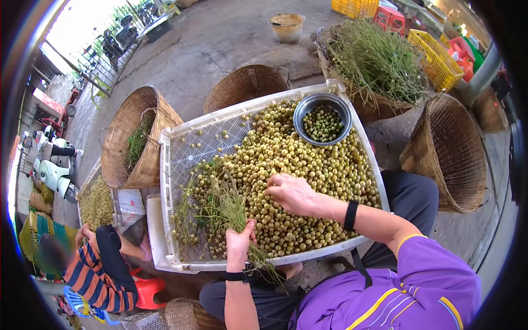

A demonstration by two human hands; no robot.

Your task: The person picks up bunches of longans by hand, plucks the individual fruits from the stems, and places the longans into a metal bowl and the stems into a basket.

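My left hand (pixel 241 240) is wrapped round a bunch of thin green stems (pixel 234 212), which fans out over the left part of a white plastic crate (pixel 170 209). My right hand (pixel 290 193) hovers over a heap of small round yellow-green fruits (pixel 300 225), fingers curled together; whatever they may pinch is hidden. At the crate's far right corner, a metal bowl (pixel 301 124) of smaller, greener fruits rests on the heap. More leafy stems (pixel 190 220) lie beside the bunch on the crate's mesh floor.
Wicker baskets stand around: one at left (pixel 118 146), one behind (pixel 242 85), one at right (pixel 448 148). Another is piled with green stems (pixel 374 60). A bucket (pixel 287 33) and yellow crate (pixel 434 58) are farther off. A seated person in a striped shirt (pixel 102 278) works beside another fruit-filled tray (pixel 96 203).
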